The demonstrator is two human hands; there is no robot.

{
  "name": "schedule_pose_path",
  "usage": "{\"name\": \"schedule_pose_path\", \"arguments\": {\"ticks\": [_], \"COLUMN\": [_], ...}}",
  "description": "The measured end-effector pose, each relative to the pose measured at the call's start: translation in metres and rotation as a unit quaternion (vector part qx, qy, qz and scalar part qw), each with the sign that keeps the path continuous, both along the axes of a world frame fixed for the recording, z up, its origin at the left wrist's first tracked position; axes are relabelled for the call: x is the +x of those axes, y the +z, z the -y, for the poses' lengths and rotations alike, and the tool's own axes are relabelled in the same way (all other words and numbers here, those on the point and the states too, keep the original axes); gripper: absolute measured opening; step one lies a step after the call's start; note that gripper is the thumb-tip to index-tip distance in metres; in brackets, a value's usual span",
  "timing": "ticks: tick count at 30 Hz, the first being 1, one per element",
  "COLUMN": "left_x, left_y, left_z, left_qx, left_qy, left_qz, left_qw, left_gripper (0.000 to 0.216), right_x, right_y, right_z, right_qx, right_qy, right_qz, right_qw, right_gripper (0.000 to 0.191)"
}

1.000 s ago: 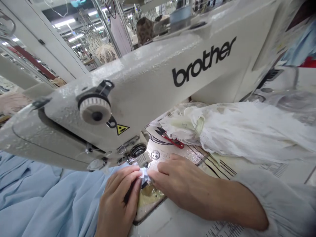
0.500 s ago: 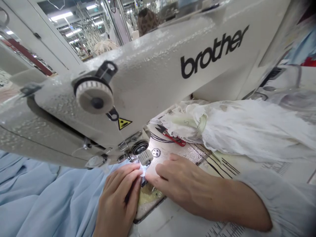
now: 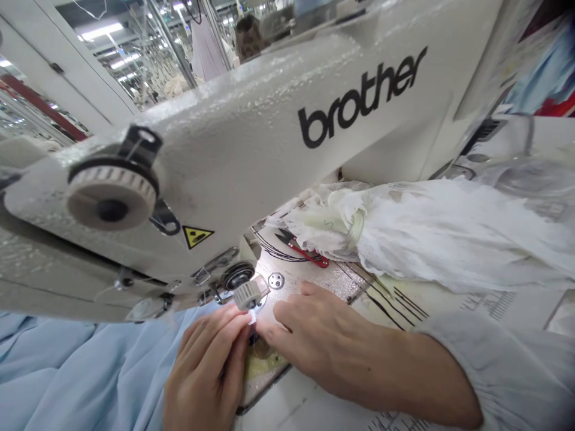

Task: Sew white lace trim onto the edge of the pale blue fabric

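Under the head of a white sewing machine, both my hands meet at the lit needle area. My left hand has its fingers pressed together on a light blue fabric, which spreads out to the left. At its fingertips a small bit of cloth shows bright under the lamp. My right hand rests on the machine bed, curled, with its index fingertip against that same bit of cloth. The needle and presser foot are mostly hidden behind the machine head and my fingers.
Red-handled thread snips lie on the bed behind my right hand, beside loops of dark cord. A bundle of white lacy fabric, tied with a pale strip, lies to the right. The machine's dial juts out at left.
The view has shifted, so the machine head looks larger and further left. Both hands keep nearly the same pose at the needle, and less of the bright cloth shows between them.
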State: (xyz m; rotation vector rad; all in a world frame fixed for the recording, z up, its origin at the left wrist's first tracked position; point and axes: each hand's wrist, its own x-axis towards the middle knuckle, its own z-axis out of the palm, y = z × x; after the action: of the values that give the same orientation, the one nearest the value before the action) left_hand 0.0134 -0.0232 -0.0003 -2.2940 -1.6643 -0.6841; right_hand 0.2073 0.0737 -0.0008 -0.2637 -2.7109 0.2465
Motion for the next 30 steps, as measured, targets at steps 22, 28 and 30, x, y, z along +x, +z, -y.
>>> {"name": "schedule_pose_path", "arguments": {"ticks": [22,28,30], "left_x": [-0.006,-0.005,-0.004], "left_y": [-0.005,-0.003,-0.003], "left_z": [-0.002,-0.003,-0.004], "left_qx": [-0.006,-0.002,0.007], "left_qy": [0.043,0.049,0.049], "left_qz": [0.000,-0.004,-0.002], "left_qw": [0.999,0.999,0.999], "left_gripper": [0.016,0.015,0.015], "right_x": [-0.007,-0.010,-0.011], "right_y": [-0.003,-0.006,-0.006], "right_z": [0.007,0.001,0.000], "right_qx": [0.026,-0.011,-0.025], "right_qy": [-0.059,-0.029,-0.025], "right_qz": [-0.009,0.014,0.032], "right_qw": [0.998,0.999,0.999], "right_gripper": [0.027,0.024,0.022]}}
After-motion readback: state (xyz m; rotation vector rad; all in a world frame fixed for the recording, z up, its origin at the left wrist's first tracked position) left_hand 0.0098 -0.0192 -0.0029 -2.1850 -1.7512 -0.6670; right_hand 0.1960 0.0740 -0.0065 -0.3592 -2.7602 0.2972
